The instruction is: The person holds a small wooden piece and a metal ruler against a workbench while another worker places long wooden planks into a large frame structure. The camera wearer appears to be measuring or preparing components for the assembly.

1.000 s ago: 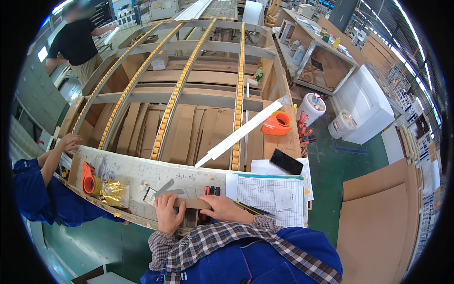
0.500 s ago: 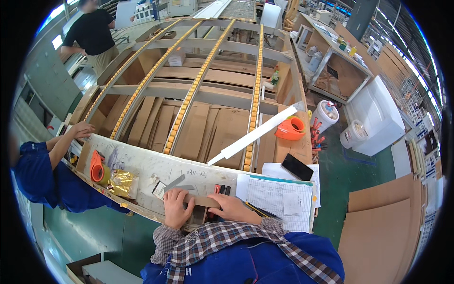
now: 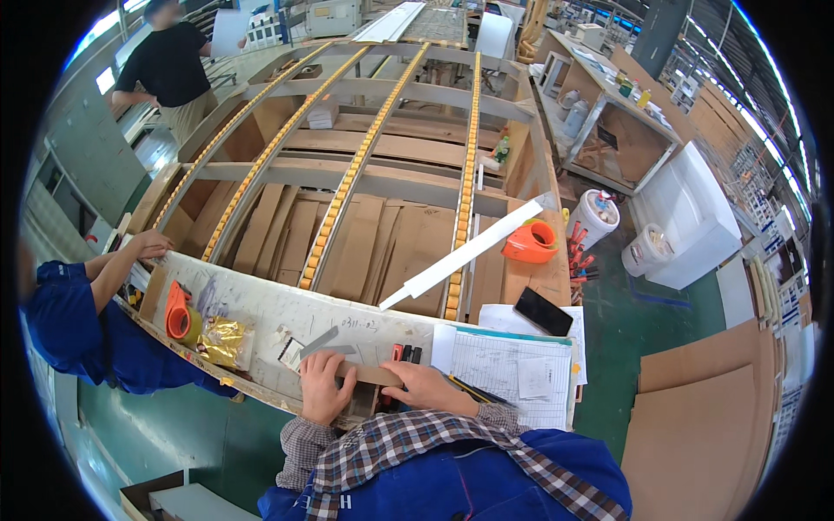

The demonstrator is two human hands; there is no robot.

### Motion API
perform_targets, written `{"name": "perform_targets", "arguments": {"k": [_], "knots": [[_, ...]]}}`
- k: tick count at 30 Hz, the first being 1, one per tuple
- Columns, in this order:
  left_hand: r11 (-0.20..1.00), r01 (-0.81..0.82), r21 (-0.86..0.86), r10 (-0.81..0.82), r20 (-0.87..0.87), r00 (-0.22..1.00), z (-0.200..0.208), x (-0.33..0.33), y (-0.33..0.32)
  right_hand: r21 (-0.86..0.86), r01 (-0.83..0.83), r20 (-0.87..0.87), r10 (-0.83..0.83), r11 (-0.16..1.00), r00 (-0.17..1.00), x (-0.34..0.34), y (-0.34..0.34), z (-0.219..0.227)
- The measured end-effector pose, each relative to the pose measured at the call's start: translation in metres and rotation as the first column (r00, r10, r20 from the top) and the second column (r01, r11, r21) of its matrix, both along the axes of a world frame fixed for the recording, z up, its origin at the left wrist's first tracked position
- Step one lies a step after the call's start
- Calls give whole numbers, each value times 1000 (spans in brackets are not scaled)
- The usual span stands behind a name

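Observation:
At the bench's near edge my left hand [image 3: 325, 387] closes over the left end of a short brown strip [image 3: 374, 375], which looks like cardboard or wood. My right hand [image 3: 426, 385] grips the strip's right end, its thumb on top. Just beyond my left fingers lie a grey metal blade-like piece [image 3: 320, 340] and a small printed card [image 3: 291, 352]. Several red- and black-handled tools [image 3: 406, 352] stand behind the strip, between my hands. The strip's lower side and my fingertips beneath it are hidden.
Rows of yellow rollers [image 3: 347, 187] cross the frame ahead, with a white strip [image 3: 460, 254] over them. An orange tape dispenser [image 3: 530, 242], a phone [image 3: 543, 311] and paper sheets [image 3: 495, 365] lie right. A co-worker's hand [image 3: 151, 244] rests at the bench's left end.
My hands keep their hold on the brown strip almost unmoved. The view shifts slightly, and the person at the far left has turned a little, with a pale sheet in hand.

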State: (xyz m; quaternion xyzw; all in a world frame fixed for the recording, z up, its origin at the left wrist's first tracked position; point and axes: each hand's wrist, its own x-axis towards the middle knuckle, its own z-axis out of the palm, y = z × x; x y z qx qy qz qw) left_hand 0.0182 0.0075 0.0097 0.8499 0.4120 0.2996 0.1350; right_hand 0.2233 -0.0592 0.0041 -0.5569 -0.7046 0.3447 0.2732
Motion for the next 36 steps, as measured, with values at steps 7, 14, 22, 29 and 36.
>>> {"name": "perform_targets", "arguments": {"k": [7,14,22,29,36], "knots": [[1000,12,15,-12,11,1000,-1,0,1,-5,-20,17,20,1000,1000,1,0,-1],[1000,-2,-7,2,-9,1000,-1,-1,0,11,-2,17,2,1000,1000,0,-1,-3],[1000,1,-17,-1,-9,1000,-2,-1,0,18,-11,41,10,1000,999,1,-1,-10],[1000,1,-9,-1,11,1000,1,0,0,5,-9,48,9,1000,999,1,-1,-3],[1000,-1,-14,1,9,1000,2,1,0,43,-8,52,5,999,999,2,-2,-5]]}}
